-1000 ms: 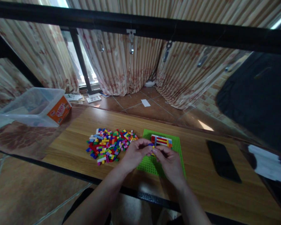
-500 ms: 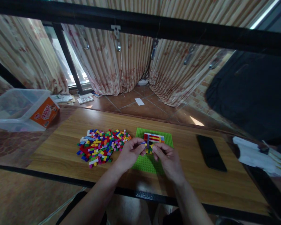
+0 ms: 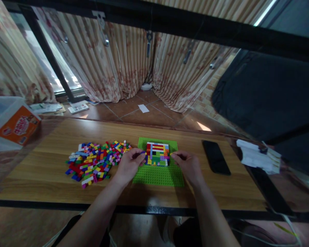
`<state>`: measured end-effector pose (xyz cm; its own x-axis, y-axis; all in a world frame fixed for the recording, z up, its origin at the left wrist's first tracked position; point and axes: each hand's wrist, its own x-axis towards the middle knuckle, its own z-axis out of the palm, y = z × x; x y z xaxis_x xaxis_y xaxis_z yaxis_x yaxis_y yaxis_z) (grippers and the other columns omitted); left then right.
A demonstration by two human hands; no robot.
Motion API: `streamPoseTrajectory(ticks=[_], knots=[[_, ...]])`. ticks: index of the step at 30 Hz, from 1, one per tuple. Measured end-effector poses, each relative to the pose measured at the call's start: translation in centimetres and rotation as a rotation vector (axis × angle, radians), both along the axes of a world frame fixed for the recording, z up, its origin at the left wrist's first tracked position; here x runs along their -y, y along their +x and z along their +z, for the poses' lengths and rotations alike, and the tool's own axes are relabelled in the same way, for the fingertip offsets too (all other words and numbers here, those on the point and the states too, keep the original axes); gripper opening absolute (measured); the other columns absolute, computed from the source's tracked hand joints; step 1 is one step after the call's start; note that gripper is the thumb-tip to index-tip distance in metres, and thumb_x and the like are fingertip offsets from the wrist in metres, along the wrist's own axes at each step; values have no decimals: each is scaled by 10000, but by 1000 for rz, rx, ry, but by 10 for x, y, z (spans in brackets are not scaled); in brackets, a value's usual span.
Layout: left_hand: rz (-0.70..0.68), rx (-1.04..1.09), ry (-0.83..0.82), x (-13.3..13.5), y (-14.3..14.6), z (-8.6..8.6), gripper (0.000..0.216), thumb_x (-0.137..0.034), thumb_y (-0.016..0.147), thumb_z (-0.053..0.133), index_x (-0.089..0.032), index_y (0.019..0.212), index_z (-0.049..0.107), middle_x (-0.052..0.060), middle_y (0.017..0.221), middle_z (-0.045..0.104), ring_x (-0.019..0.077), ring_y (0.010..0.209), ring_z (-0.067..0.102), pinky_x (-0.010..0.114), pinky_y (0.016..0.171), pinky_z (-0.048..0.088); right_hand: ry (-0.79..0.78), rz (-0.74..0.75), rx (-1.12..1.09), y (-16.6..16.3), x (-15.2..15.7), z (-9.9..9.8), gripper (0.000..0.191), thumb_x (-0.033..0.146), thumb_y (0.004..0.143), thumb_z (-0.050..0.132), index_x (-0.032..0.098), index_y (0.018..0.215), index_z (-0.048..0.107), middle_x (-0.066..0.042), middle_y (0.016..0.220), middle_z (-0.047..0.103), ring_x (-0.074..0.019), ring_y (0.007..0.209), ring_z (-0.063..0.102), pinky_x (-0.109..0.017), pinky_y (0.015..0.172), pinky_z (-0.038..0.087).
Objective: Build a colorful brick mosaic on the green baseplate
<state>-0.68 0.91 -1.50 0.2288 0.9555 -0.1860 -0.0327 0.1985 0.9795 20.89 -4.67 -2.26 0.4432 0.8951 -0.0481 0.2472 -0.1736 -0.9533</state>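
A green baseplate (image 3: pixel 158 175) lies on the wooden table (image 3: pixel 221 188). On its far half stands a flat block of coloured bricks (image 3: pixel 157 153). My left hand (image 3: pixel 129 164) rests at the plate's left edge, fingers pinched on a small blue-purple brick (image 3: pixel 143 153) beside the block. My right hand (image 3: pixel 188 165) sits at the plate's right edge, fingertips pinched together near the block's right side; what they hold is too small to name. A pile of loose coloured bricks (image 3: pixel 95 163) lies left of my left hand.
A black phone (image 3: pixel 215 157) lies right of the plate. Folded white cloth (image 3: pixel 257 160) sits at the table's right end. A clear plastic bin with an orange box (image 3: pixel 14 125) stands far left. Curtains and a black bar are beyond the table.
My hands were together over the plate's middle; they have parted to its left and right edges, uncovering the brick block. The view has swung right and tilted down.
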Motion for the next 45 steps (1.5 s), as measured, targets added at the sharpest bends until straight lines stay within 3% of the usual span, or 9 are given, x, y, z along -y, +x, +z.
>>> streamPoseTrajectory(ticks=[8,20,28,37,45], knots=[[-29,-24,33,0,-1,1,166,-317,706,678,-154,735,667,-26,558,602,115,539,536,229,546,407,-31,44,34,2,-3,-10,298,455,701,718,170,774,766,-13,593,668,-150,551,572,-273,544,420],[-27,-6,21,0,-2,-5,157,-304,696,699,-160,745,661,-27,571,608,117,535,540,232,536,415,-100,-25,-205,-8,-8,0,375,463,486,846,165,682,732,8,511,627,-111,466,519,-242,463,408],[-33,-16,22,-1,-2,-8,173,-317,703,694,-159,762,658,-25,579,611,120,535,541,235,532,404,-128,-34,-263,-3,-6,3,420,531,516,812,145,645,711,-22,566,651,-99,481,525,-224,454,402],[-23,-22,24,-1,-1,-16,151,-307,710,690,-174,776,665,-20,599,627,133,545,568,238,530,418,-157,-61,-64,-8,-11,-6,451,600,601,732,155,669,705,-18,545,636,-112,435,508,-221,382,339],[-63,-53,16,0,2,-16,119,-291,730,676,-176,758,659,-18,583,631,131,526,554,239,520,418,-164,-44,86,-8,-11,-8,472,616,664,680,149,712,728,-33,543,649,-146,457,551,-245,403,370]])
